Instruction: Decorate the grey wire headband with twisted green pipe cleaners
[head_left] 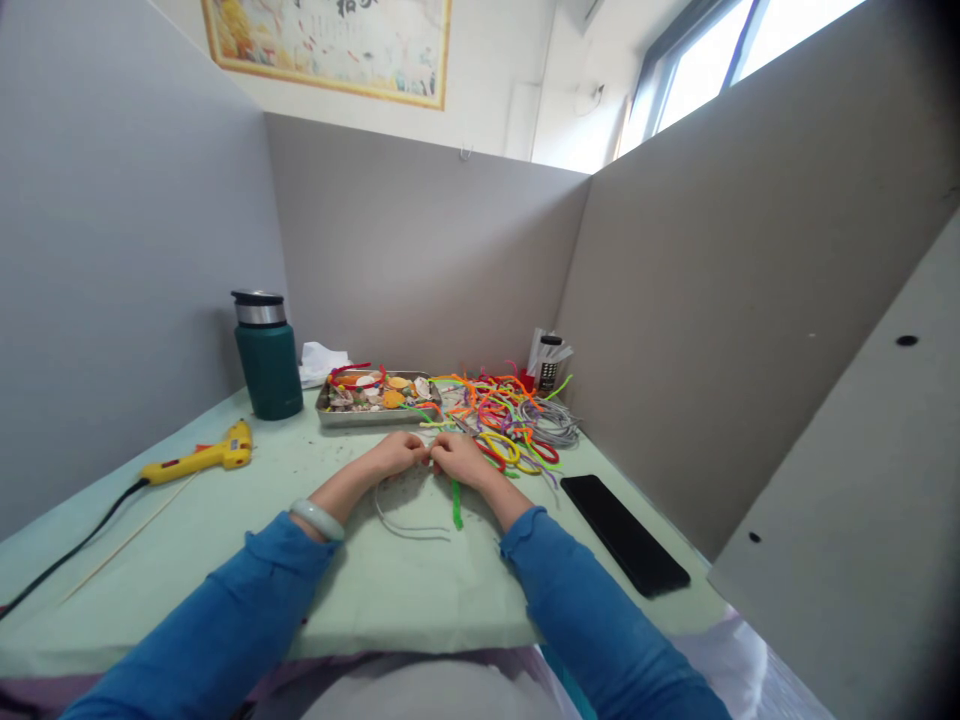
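Note:
My left hand [400,455] and my right hand [459,458] meet over the middle of the table, fingertips pinched close together. Between them shows a small pale bit, apparently part of a thin grey wire [409,528]. This wire curves out from under my left hand and doubles back, its two ends pointing right. Just below my right hand is a fuzzy green pipe cleaner piece [457,505]; whether it hangs from the fingers or lies on the table I cannot tell. The fingers hide most of what is pinched.
Behind my hands stands a metal tray [379,418] of shells and small pieces. Beside it spreads a heap of colourful pipe cleaners [495,405] with a grey wire coil [555,425]. A yellow glue gun [199,460], thin stick [127,540] and green bottle [268,365] are left; a black phone [624,535] right.

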